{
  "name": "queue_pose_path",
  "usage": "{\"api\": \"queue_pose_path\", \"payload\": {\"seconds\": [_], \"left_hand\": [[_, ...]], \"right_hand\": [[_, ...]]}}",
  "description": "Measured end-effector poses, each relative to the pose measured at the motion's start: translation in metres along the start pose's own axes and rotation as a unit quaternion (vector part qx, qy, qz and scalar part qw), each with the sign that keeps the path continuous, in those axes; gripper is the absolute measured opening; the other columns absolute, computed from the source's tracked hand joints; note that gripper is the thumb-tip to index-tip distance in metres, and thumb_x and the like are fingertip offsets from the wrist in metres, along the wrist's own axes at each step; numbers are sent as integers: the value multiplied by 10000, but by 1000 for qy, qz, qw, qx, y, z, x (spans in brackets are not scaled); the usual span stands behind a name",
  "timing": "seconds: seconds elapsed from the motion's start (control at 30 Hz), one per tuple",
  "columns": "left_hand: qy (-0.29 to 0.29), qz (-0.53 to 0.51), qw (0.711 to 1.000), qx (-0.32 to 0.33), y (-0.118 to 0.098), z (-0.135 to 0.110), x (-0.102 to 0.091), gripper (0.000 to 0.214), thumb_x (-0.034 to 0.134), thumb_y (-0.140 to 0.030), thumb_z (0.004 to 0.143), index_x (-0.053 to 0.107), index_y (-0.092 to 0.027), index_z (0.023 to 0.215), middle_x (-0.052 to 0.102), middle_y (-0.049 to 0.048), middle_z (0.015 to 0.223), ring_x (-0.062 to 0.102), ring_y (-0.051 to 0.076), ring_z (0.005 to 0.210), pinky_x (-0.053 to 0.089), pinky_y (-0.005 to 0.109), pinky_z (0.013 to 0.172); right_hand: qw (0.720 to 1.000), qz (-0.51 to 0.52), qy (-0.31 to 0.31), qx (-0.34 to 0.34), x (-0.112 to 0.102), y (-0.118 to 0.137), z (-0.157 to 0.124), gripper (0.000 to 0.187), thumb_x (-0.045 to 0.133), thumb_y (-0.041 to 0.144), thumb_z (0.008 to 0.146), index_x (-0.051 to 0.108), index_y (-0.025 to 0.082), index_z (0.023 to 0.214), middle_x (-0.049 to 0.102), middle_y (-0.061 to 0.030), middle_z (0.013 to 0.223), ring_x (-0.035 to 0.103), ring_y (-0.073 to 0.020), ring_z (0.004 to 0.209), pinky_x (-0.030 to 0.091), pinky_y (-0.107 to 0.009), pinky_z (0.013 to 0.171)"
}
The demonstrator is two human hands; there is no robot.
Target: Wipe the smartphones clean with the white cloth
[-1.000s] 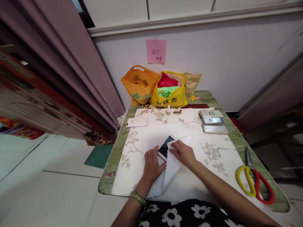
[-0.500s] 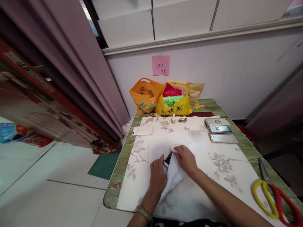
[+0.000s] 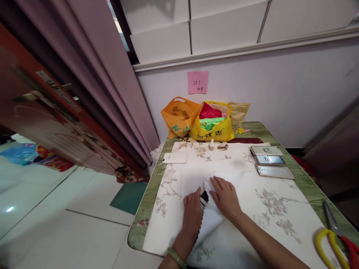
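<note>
A phone (image 3: 204, 198), dark with a white end, lies mostly covered by a white cloth (image 3: 214, 218) with a zigzag edge. The cloth is folded over it from the right, so only a small part of the phone shows. My left hand (image 3: 193, 211), a green bangle on its wrist, is closed at the phone's left side, thumb and fingertips against it. Bent over the fold, my right hand (image 3: 226, 196) has its fingertips and thumb on the cloth near its edge. The cloth lies partly under both hands.
A white phone (image 3: 174, 158) lies at the left, several more phones (image 3: 270, 160) at the right. Large scissors (image 3: 333, 228) rest near the right edge. At the back are a small bottle (image 3: 211, 145), a folded-up wire item (image 3: 223, 147), an orange bag (image 3: 179, 117) and a yellow bag (image 3: 211, 127).
My right hand has brought the cloth's edge down over the phone, covering more of it. Its fingers lie flatter than before. My left hand stays beside the phone. The whole view has shifted slightly.
</note>
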State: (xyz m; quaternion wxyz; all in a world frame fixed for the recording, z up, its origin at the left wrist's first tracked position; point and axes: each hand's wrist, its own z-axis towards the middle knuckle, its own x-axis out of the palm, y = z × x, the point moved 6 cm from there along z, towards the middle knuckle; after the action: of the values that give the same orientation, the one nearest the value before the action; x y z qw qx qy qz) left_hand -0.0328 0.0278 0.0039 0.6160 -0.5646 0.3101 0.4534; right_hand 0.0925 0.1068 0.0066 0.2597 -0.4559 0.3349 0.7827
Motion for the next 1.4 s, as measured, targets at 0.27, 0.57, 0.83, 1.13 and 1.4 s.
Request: {"api": "queue_pose_path", "payload": {"seconds": [0.27,0.57,0.83,1.13,1.4], "left_hand": [[-50,26,997,50,-2,-3,-3,755,479,2,707,315,-146,1429,585,132,1227,537,248,1082,388,432,964],[-49,26,997,45,7,-2,7,716,401,34,755,296,-157,1437,609,129,1181,553,235,1081,387,444,966],[-20,18,999,46,-13,4,-4,826,664,-414,756,290,-103,1424,529,178,1260,481,313,1139,347,491,990],[89,49,992,-69,-48,46,3,704,687,-407,684,444,-134,1286,529,144,1187,464,331,1091,365,458,913],[160,-200,957,-137,-31,74,-15,601,809,-352,487,568,-166,1006,562,90,1017,538,252,934,429,333,785]], "right_hand": [[986,15,93,-137,6,-2,-10,558,371,385,977,210,324,1507,357,-15,1511,345,-229,1380,162,-512,1142],[989,52,46,-133,-3,-9,-7,503,449,365,953,370,319,1447,499,-46,1418,459,-221,1301,246,-508,1116],[992,100,-57,-44,-44,-30,-55,649,463,105,837,349,243,1460,680,-32,977,625,-188,962,324,-483,1082],[993,90,-73,27,-65,-63,-109,443,523,177,841,563,239,1278,667,-63,1061,584,-237,1042,422,-436,982],[943,291,-36,156,-75,-75,-80,207,589,375,845,672,236,974,671,-68,1054,617,-235,980,487,-359,866]]}}
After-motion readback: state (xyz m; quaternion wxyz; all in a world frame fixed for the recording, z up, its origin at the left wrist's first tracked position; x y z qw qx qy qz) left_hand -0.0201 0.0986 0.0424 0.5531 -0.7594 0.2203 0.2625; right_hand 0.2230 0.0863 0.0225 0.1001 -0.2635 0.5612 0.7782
